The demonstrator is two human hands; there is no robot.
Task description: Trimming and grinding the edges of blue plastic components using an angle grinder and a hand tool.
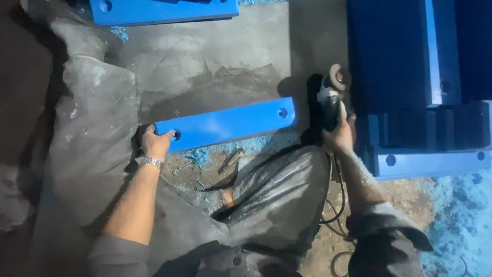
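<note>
The left hand (155, 144) has its fingers curled over the near end of a long blue plastic bar (228, 124), beside one of its holes; the bar lies flat on the grey floor (205, 61). The right hand (339, 134) is wrapped tight round the body of an angle grinder (330, 97), disc upward, its black cable (338, 200) trailing back. Blue shavings (246, 145) litter the floor below the bar. Stacked blue blocks (425, 159) stand right; what may be a small tool (231, 159) lies near the knee.
</note>
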